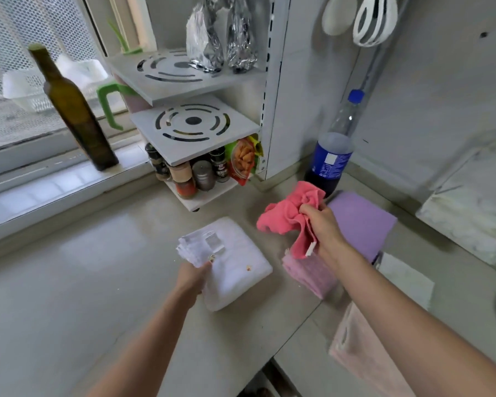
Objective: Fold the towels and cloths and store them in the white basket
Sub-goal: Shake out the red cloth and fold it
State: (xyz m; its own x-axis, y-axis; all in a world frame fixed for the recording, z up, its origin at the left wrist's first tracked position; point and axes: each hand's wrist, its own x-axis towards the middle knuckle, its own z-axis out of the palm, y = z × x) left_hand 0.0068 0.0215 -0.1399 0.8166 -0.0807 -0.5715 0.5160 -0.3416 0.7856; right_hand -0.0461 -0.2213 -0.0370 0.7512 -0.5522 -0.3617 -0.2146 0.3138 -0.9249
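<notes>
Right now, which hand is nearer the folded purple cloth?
Right. The right hand, gripping the crumpled pink cloth, is held up right beside the purple cloth. The left hand is farther left, at the folded white towel.

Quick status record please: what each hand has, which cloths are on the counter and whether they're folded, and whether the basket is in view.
left hand: gripping the near-left edge of the folded white towel
right hand: holding the crumpled coral cloth above the counter
folded: white towel, pink cloth, purple cloth
unfolded: coral cloth
other: pale pink towel hanging at the counter's near edge
white basket: possibly the white container on the sill behind the olive bottle; cannot confirm
</notes>
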